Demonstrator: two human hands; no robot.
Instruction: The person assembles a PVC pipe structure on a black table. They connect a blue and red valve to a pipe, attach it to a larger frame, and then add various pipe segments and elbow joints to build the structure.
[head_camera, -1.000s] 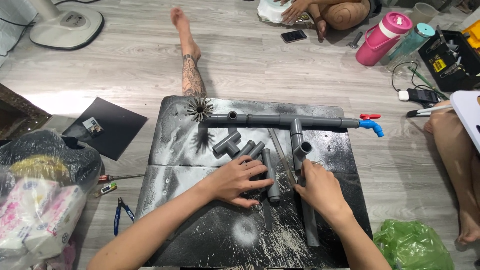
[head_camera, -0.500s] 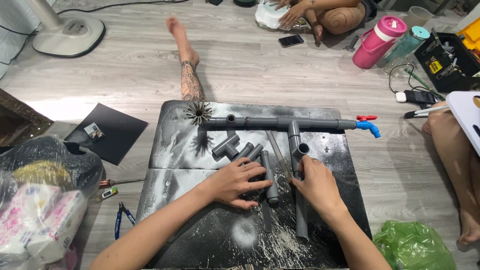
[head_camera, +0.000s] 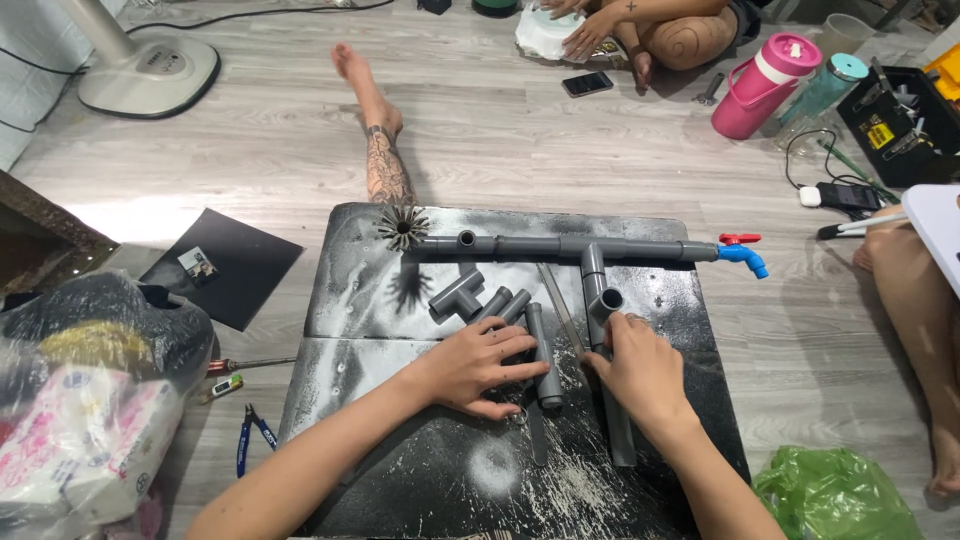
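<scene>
The left hand (head_camera: 478, 366) lies flat, fingers spread, on a short grey plastic pipe (head_camera: 543, 352) and the loose fittings beside it, near the middle of a black board (head_camera: 400, 300); the right hand (head_camera: 640, 372) rests with fingers curled, pressed together over a longer grey pipe (head_camera: 620, 435) that runs down from an elbow (head_camera: 607, 300), its round mouth open upward; whether these fingers grip the pipe or only press on it I cannot tell; a thin flat metal blade (head_camera: 560, 308) lies slanted between the two hands; just above the left hand sit one grey tee (head_camera: 456, 294) and two short grey sleeves (head_camera: 505, 303), all smooth, matte and tubular; along the board's far edge lies one long assembled run of pipe (head_camera: 540, 246) with a branch dropping to the elbow, and a blue tap (head_camera: 745, 257) with a red handle at its right end; a round bristly wire brush (head_camera: 402, 227) sits at its left end; the board is scuffed, dusted with white shavings and scratches, thickest near the forearms

Around it is grey wood-look floor (head_camera: 300, 140); to the left, blue-handled pliers (head_camera: 250, 440), a black sheet (head_camera: 235, 270) and a crinkled clear plastic bag (head_camera: 80, 400); a green bag (head_camera: 835, 495) at the lower right; farther off, one pink jug (head_camera: 765, 85), one black toolbox (head_camera: 895, 120), a phone (head_camera: 587, 84) and a white fan base (head_camera: 150, 75); another person's tattooed leg (head_camera: 380, 150) stretches towards the board
</scene>
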